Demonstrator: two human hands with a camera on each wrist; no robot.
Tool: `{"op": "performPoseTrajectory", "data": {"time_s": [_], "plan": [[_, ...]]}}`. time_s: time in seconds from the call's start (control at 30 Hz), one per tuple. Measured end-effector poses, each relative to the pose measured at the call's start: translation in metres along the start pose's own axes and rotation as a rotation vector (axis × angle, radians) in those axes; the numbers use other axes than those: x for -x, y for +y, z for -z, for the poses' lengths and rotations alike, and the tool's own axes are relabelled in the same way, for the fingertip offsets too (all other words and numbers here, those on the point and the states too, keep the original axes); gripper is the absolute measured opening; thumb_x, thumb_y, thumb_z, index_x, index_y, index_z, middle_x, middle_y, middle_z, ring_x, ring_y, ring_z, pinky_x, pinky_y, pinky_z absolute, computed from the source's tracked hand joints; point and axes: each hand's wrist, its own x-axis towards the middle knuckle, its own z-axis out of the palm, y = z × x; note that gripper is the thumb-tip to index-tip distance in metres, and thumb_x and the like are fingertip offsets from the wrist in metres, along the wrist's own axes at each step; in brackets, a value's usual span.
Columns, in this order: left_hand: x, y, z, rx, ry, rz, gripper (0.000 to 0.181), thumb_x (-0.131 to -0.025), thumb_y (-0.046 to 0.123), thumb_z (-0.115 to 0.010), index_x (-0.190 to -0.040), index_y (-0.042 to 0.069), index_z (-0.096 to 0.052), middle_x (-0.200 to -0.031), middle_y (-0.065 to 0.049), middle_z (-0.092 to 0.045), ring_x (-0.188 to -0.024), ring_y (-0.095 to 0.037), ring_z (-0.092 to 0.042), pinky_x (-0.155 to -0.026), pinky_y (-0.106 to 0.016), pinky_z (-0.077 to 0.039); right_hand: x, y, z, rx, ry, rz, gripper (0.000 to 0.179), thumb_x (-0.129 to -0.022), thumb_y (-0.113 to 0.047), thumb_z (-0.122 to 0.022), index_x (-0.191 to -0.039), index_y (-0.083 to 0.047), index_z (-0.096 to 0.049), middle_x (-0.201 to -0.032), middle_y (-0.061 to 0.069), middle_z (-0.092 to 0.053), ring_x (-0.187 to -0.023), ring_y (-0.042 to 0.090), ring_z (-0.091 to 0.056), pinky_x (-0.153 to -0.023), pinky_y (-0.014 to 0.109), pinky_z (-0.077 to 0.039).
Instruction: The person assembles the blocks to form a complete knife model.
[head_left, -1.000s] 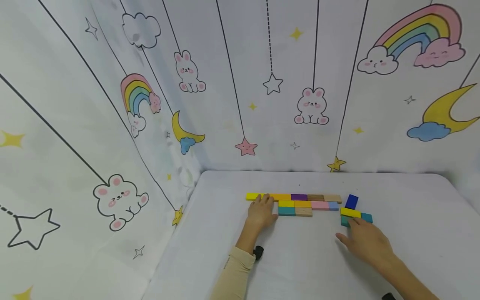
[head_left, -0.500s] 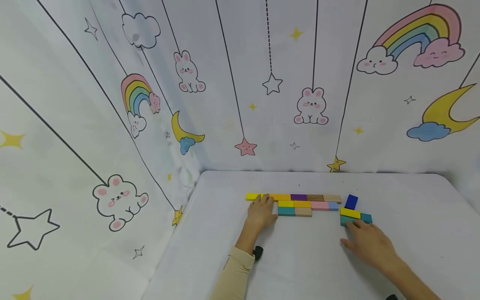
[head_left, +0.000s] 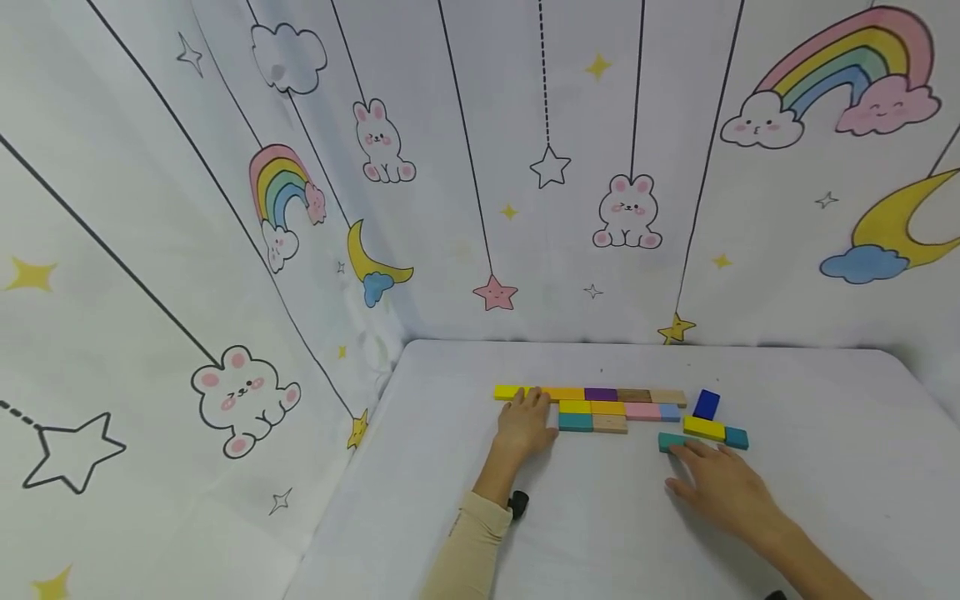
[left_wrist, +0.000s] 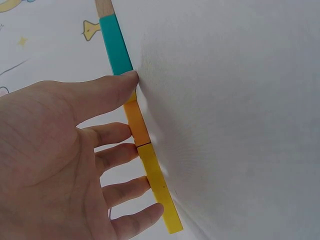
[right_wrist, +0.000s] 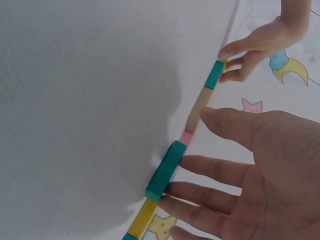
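The separate teal block [head_left: 671,443] lies on the table [head_left: 600,525], a little right of its middle and toward the far edge, its long axis roughly along that edge. It sits just ahead and left of the right hand [head_left: 723,486], the nearer one, whose outstretched, parted fingers touch it. Farther left, the left hand [head_left: 523,427] touches a yellow block [left_wrist: 161,190] with extended fingers.

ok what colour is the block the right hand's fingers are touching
Teal; the block shows best in the right wrist view.
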Motion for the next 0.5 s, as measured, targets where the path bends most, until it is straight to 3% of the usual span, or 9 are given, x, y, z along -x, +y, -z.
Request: {"op": "performPoseTrajectory", "data": {"time_s": [0.5], "plan": [[-0.0002,0.0008,0.0002,-0.009,0.007,0.002,0.069,-0.100,0.045,-0.068,-0.158,0.018,-0.043,-0.167,-0.001,-0.037,-0.155,-0.031,-0.032,-0.123,-0.052,-0.035,-0.0098,-0.0046,-0.0060,-0.007,0.048,0.079,0.057,-0.085,-0.035,-0.086,-0.128,-0.001,-0.071,-0.130,0.027,-0.067,-0.122,0.047,-0.063,-0.101,0.072,-0.046]]}}
